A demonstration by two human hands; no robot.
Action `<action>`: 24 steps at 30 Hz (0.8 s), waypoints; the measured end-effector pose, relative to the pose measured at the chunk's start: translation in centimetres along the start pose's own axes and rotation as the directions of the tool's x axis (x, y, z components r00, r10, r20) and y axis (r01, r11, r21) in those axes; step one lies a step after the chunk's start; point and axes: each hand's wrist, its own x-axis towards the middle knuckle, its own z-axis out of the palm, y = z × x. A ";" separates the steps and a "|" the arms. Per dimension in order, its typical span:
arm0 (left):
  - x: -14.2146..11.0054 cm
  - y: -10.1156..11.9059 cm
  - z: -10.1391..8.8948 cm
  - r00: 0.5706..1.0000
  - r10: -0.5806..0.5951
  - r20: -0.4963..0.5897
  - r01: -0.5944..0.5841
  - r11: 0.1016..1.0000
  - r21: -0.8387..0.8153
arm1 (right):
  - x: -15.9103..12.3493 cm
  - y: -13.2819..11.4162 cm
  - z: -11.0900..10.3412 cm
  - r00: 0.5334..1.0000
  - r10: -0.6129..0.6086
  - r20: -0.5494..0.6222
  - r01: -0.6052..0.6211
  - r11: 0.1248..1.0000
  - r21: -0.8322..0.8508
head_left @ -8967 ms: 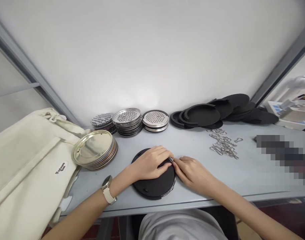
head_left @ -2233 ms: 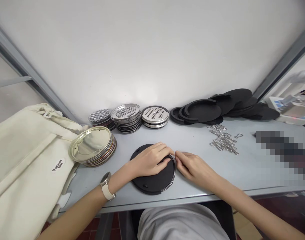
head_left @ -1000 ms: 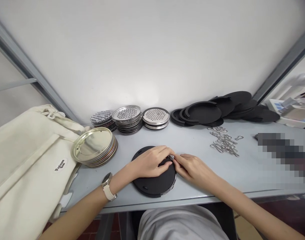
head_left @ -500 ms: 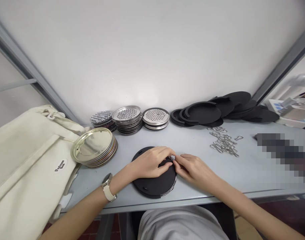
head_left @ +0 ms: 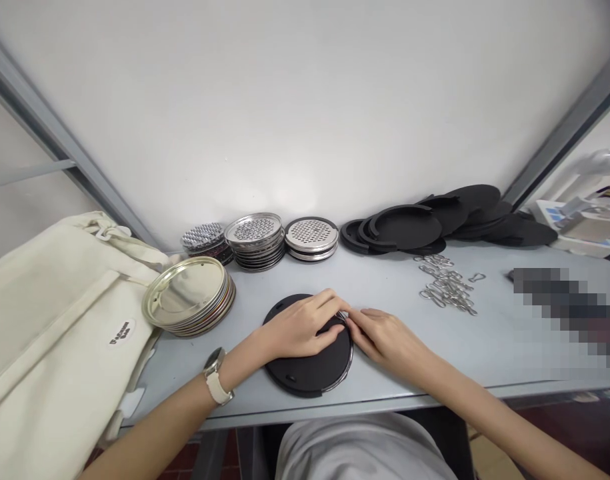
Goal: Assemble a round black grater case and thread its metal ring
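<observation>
A black round plate (head_left: pixel 305 367) with small slots lies flat near the table's front edge, and a thin shiny metal rim shows along its right side. My left hand (head_left: pixel 307 325) rests over the plate, its fingers curled at the upper right edge. At that same edge, the fingertips of my right hand (head_left: pixel 379 333) are pinched together, touching the left fingers. Between the fingertips a bit of a small shiny metal piece (head_left: pixel 342 315) shows; the fingers hide most of it.
Behind the plate stand stacks of perforated metal grater discs (head_left: pixel 255 230) and gold-rimmed metal lids (head_left: pixel 187 290). Black round plates (head_left: pixel 409 227) are heaped along the wall. Several metal carabiner clips (head_left: pixel 449 287) lie at right. A cream bag (head_left: pixel 49 320) is on the left.
My left fingers have shifted and bent slightly at the plate's edge. My right hand has barely moved, and the plate stays in place.
</observation>
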 end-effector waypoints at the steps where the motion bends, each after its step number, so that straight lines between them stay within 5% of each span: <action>1: 0.0 0.1 0.0 1.000 -0.005 0.003 0.005 1.000 0.005 | 0.0 0.0 0.0 1.000 -0.003 0.016 0.004 1.000 -0.013; 24: 0.1 0.0 0.0 1.000 0.002 -0.004 -0.003 0.998 -0.058 | -0.2 0.1 0.0 0.999 -0.042 -0.025 0.042 0.999 -0.021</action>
